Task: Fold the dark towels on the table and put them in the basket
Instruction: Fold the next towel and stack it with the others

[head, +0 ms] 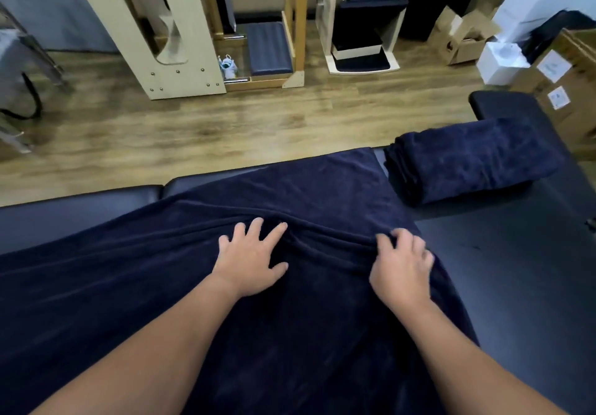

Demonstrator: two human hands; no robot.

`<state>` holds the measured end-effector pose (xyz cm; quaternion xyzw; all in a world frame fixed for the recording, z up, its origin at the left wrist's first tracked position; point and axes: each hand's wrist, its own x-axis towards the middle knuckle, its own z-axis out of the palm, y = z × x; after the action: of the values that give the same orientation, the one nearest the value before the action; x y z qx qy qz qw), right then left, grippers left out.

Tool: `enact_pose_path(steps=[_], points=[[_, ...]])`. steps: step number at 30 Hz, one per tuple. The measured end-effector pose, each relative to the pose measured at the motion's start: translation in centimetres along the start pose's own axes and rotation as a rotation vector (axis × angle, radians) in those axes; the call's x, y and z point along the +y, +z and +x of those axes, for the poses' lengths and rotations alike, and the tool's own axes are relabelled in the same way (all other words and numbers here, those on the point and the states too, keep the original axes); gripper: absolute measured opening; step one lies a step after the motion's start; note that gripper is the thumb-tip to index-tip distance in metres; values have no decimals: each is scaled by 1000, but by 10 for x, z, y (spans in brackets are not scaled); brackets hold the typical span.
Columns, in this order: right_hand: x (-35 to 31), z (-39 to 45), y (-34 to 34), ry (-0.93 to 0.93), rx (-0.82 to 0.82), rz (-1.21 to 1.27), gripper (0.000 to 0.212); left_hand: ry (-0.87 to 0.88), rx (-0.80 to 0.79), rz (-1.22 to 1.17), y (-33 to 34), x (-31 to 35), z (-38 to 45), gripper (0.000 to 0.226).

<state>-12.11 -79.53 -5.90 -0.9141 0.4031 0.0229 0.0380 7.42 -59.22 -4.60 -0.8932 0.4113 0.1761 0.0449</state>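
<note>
On the far right part of the table lies a folded stack of dark towels (467,159), well apart from both hands. Behind the table, on the floor, stand a pale wooden frame (151,27), a padded navy step (269,48), brown cardboard boxes (561,92) and white boxes (529,4). Nothing covers the hands.

The table (516,253) has a dark padded top, and the floor (193,124) is of wood-look planks.

The dark towel (225,301) is spread over the table in front of the person, navy and soft, with a long raised crease across it. The left hand (251,253) lies flat on the towel with fingers spread, pressing at the crease. The right hand (401,263) rests on the towel with fingers bent at the crease; I cannot tell if it pinches the cloth.
</note>
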Motion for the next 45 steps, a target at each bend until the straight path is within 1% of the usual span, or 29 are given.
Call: enact_pose_path(steps=[2,4,6,8,9,11,13,14,15,18,21,23,25,26,27,28,29,30,31,33,34,35,37,39,40,41,43,44,45], points=[[-38,9,2,-183,-81,49,50,-53,79,-107,-6,-21,-3,65],[-76,16,6,-292,-213,80,55,-171,123,-216,-12,-47,-7,52],[-106,23,6,-296,-283,93,56,-305,182,-209,-15,-84,-14,43],[-129,34,3,-210,-331,109,57,-481,233,-224,-17,-130,-24,39],[-140,41,1,-162,-351,116,58,-578,235,-254,-17,-156,-31,40],[-161,52,-1,-127,-358,109,62,-746,157,-298,-20,-204,-46,50],[-183,58,0,-194,-344,105,62,-801,13,-270,-21,-239,-57,62],[-194,59,0,-248,-342,102,61,-800,-50,-251,-21,-250,-59,64],[-207,59,1,-300,-349,90,60,-785,-86,-242,-22,-261,-60,61],[-250,55,-1,-360,-341,75,54,-716,-99,-186,-25,-288,-54,36],[-292,52,-5,-420,-243,35,44,-676,-226,-114,-42,-306,-52,15],[-316,56,-7,-480,-260,44,50,-651,-298,-3,-51,-314,-52,15],[-337,63,-11,-484,-368,29,58,-600,-330,123,-54,-324,-53,19],[-345,66,-13,-480,-400,3,56,-555,-335,166,-51,-330,-53,19],[-350,69,-14,-479,-400,-28,48,-503,-311,161,-49,-335,-52,17],[-353,71,-15,-479,-380,-57,35,-474,-269,96,-46,-343,-51,11],[-356,73,-17,-473,-364,-83,24,-467,-226,6,-45,-352,-50,4],[-357,74,-20,-464,-365,-108,19,-476,-193,-60,-44,-360,-47,6],[-358,77,-22,-454,-373,-132,19,-469,-153,-87,-46,-366,-46,13],[-357,84,-29,-401,-343,-134,25,-456,-53,-7,-53,-368,-39,17],[-357,89,-32,-347,-300,-102,28,-460,25,35,-58,-364,-33,17],[-357,95,-34,-278,-244,-48,29,-451,125,21,-63,-358,-25,15],[-356,109,-37,-141,-118,102,29,-461,300,-119,-68,-349,-6,15],[-358,121,-36,-76,-53,253,27,-431,397,-348,-69,-344,10,20],[-361,123,-34,-93,-73,278,28,-404,362,-408,-68,-343,14,16],[-364,122,-31,-140,-118,261,33,-375,288,-429,-64,-343,14,13],[-368,107,-20,-244,-233,148,47,-329,115,-375,-50,-345,4,33],[-371,94,-13,-295,-261,89,51,-306,84,-334,-42,-346,-6,35],[-372,78,-5,-348,-252,53,55,-269,86,-290,-32,-347,-17,34]])
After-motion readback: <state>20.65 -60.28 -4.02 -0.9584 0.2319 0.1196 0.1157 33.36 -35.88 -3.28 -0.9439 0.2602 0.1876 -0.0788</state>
